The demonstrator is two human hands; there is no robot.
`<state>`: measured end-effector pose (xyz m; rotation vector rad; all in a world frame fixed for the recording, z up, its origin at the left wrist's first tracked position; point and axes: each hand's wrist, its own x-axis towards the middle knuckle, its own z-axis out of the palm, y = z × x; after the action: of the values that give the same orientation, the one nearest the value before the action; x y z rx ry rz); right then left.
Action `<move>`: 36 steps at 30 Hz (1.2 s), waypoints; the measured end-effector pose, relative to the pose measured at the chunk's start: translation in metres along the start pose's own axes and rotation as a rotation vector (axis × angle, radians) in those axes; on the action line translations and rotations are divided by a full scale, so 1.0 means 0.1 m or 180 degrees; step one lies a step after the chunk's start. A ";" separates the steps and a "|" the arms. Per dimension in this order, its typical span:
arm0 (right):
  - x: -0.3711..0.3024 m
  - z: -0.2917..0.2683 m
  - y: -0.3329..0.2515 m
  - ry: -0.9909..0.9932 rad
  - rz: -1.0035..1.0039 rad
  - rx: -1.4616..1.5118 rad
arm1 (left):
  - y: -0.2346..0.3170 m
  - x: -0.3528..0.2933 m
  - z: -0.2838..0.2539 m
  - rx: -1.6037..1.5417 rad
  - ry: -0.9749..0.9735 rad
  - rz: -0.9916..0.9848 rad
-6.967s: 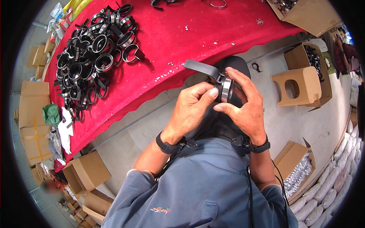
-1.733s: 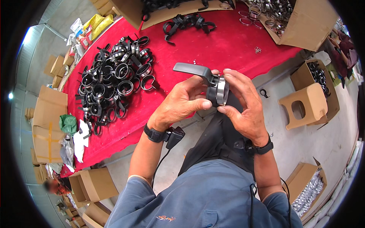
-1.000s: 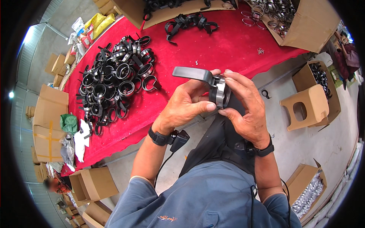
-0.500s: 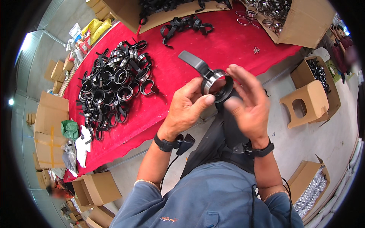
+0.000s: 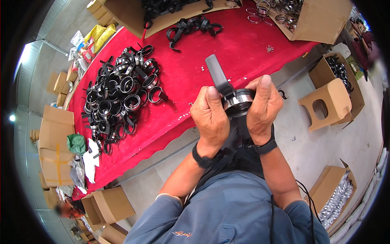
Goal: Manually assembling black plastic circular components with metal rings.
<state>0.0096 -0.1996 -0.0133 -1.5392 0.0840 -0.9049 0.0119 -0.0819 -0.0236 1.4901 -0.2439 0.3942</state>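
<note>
The person holds a black ring-shaped clamp with a shiny metal band and a long flat black handle in front of the chest, just off the near edge of the desk covered in red cloth. The left hand grasps the clamp from its left side, thumb up against the base of the handle. The right hand grasps the ring from its right side, thumb raised over the metal band. The handle sticks up and leftward from the ring, over the red cloth. Each wrist wears a black band.

On the desk, well left of the clamp, lies a large heap of similar black-and-metal ring clamps. At the far side of the desk, a smaller cluster of black straps lies beside an open brown cardboard box. At the desk's far right corner stands another open cardboard box holding metal rings. Right of the desk, on the grey floor, stands a tan cardboard stool with a round hole, with an open box of black parts behind it.
</note>
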 end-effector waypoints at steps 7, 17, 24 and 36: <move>0.04 0.00 0.06 -0.0001 0.0353 -0.0009 | -0.09 0.12 0.12 0.1034 0.0641 0.0944; -0.01 0.05 0.18 0.0257 0.0631 0.0288 | -0.23 0.05 0.13 0.0929 0.0436 0.1002; 0.05 0.08 0.28 0.0182 0.1170 0.0512 | -0.24 0.09 -0.05 0.0708 -0.0280 0.0592; 0.38 -0.08 0.93 -0.0974 0.0674 -0.0603 | 0.62 1.84 -2.54 0.5391 0.0130 0.1920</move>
<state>0.0726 -0.2459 -0.0772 -1.7910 0.1122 -0.4984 0.1338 0.1924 0.0872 3.0513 -0.3392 1.3085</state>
